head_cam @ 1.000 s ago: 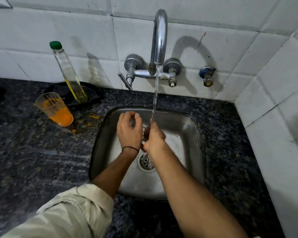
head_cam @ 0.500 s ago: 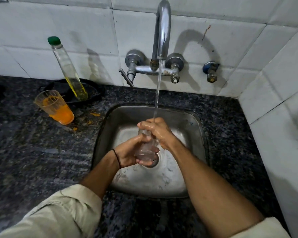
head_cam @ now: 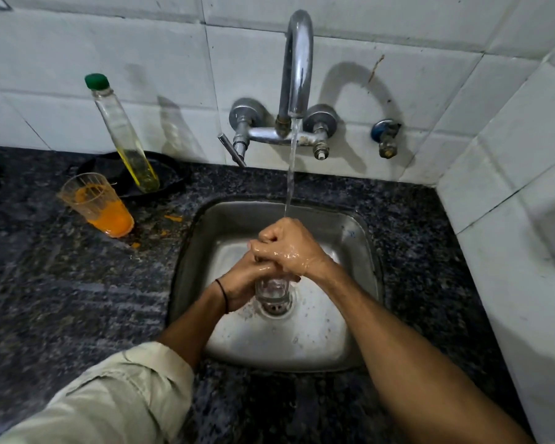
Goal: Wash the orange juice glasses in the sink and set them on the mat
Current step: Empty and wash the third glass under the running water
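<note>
A clear glass (head_cam: 272, 288) stands upright over the drain of the steel sink (head_cam: 362, 238). My left hand (head_cam: 242, 280) grips its side from the left. My right hand (head_cam: 289, 248) covers its top, wet, with the fingers curled over the rim; whether they reach inside is hidden. Water runs from the tap (head_cam: 297, 65) onto my right hand. A second glass (head_cam: 98, 205) with orange juice in its bottom stands on the counter left of the sink. A dark mat (head_cam: 170, 174) lies behind it against the wall.
A tall clear bottle (head_cam: 122, 136) with a green cap and yellow liquid stands on the dark mat. Orange drips (head_cam: 173, 217) spot the black granite counter (head_cam: 61, 299) near the sink's left edge. A white tiled wall (head_cam: 526, 219) closes off the right side.
The glass has turned upright and come down over the drain. My right hand has moved from beside it to cover its top, and my left hand has shifted to its lower side.
</note>
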`<state>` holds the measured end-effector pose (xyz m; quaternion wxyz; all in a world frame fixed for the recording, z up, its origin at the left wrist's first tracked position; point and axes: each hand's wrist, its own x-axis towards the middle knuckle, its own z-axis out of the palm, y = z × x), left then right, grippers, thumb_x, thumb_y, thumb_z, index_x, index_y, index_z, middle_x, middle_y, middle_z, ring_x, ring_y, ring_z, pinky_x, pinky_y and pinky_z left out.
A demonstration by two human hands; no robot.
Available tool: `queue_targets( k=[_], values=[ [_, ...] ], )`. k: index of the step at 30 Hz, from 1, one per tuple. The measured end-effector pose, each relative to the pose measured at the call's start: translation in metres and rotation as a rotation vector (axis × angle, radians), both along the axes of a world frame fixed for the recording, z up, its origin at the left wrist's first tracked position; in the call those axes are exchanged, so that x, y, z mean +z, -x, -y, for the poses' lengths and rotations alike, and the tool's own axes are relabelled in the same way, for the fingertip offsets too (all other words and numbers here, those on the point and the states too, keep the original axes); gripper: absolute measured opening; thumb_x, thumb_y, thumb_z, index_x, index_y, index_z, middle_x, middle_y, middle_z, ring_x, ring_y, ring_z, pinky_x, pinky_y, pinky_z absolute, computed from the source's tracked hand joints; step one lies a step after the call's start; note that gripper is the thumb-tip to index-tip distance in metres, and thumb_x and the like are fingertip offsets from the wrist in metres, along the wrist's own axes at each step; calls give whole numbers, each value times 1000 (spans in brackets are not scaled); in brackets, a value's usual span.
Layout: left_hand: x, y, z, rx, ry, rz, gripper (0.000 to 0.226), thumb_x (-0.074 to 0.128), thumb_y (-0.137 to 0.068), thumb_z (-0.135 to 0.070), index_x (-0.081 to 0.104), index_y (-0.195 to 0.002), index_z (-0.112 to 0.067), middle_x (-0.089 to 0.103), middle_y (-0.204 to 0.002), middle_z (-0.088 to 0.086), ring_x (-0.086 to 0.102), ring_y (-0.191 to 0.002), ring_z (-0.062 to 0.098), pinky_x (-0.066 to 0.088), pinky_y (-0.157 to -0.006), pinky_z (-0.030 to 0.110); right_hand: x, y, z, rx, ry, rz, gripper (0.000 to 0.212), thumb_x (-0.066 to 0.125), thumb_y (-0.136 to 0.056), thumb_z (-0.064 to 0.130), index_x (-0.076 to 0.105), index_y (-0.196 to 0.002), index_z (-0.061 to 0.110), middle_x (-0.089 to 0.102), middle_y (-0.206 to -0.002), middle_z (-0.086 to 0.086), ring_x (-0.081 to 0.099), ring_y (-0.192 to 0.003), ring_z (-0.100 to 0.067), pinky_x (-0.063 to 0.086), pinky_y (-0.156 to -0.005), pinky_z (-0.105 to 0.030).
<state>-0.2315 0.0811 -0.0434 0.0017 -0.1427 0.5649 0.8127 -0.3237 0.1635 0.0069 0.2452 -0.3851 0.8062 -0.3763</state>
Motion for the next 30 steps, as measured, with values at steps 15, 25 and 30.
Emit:
queue_targets(
  k=[15,25,30],
  values=[
    [31,-1,7,-118,-35,10,24,68,-82,2,64,-106,-3,70,-97,16,69,-89,31,59,-81,38,12,2,-5,-185,151,90,41,72,-86,15,55,-50,7,50,-44,5,41,-40,-3,35,-41,-17],
    [22,21,-16,344,681,117,28,71,-81,-24,60,-105,-13,69,-78,-1,66,-71,16,50,-58,27,23,-9,18,-513,-119,-236,49,71,-82,38,47,-49,12,47,-48,2,53,-53,-21,31,-48,-27],
    [33,7,21,-183,-21,35,21,71,-81,-7,66,-102,-7,70,-92,16,70,-80,31,58,-74,39,24,6,-1,-188,184,176,37,75,-85,16,59,-56,-1,50,-48,-1,43,-45,-8,35,-45,-20]
  ],
)
